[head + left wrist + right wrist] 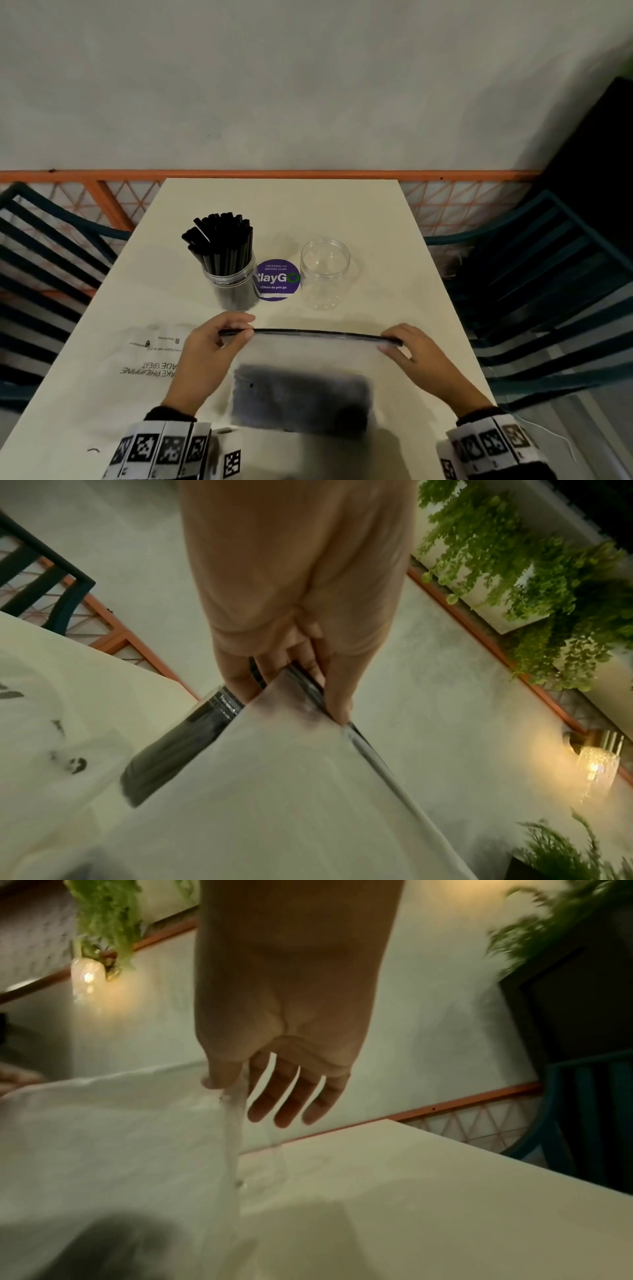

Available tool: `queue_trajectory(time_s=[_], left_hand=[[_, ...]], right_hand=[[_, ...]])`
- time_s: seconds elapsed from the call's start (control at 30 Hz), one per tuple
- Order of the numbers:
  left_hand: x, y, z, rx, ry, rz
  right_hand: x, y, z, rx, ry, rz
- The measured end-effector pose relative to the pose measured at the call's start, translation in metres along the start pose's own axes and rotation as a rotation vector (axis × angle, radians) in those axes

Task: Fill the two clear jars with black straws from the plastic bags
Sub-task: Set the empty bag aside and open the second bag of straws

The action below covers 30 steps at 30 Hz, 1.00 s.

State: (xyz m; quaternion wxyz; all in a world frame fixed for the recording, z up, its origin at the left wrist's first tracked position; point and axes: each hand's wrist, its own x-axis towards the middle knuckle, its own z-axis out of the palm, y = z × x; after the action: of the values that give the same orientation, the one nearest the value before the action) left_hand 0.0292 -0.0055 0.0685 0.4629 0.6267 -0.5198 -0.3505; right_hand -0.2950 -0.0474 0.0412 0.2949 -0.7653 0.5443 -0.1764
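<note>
Lower centre, grip: left hand (209, 346) and right hand (416, 353) pinch the plastic bag (301, 377) by its top corners (straws blurred inside).
Centre left, done: filled jar (234, 287).
Centre right, left: empty jar (325, 274).

Both forearms enter from the bottom edge of the head view, each wrist wrapped in a band of black-and-white markers over a dark sleeve cuff. The left hand (209, 346) sits at centre left, fingers curled, its grip pinching one top corner of the plastic bag (301, 383) between thumb and fingers; the left wrist view shows the fingers (337, 696) folded over that edge. The right hand (416, 353) sits at centre right, pinching the opposite corner between thumb and forefinger, while the right wrist view shows its other three fingers (287, 1096) hanging straight and slightly spread.
</note>
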Motion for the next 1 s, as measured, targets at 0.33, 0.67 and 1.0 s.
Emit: queue_trajectory(time_s=[0.33,0.67,1.0], left_hand=[[0.011,0.003,-0.007,-0.023,0.079,0.042],[0.019,0.039,0.003,0.436,0.0,0.35],[0.005,0.145,0.086,0.363,-0.331,0.564]], right_hand=[[-0.009,-0.024,-0.012,0.546,0.14,0.152],[-0.019,-0.036,-0.026,0.557,0.297,0.16],[-0.014,-0.081,-0.052,0.586,0.478,-0.001]])
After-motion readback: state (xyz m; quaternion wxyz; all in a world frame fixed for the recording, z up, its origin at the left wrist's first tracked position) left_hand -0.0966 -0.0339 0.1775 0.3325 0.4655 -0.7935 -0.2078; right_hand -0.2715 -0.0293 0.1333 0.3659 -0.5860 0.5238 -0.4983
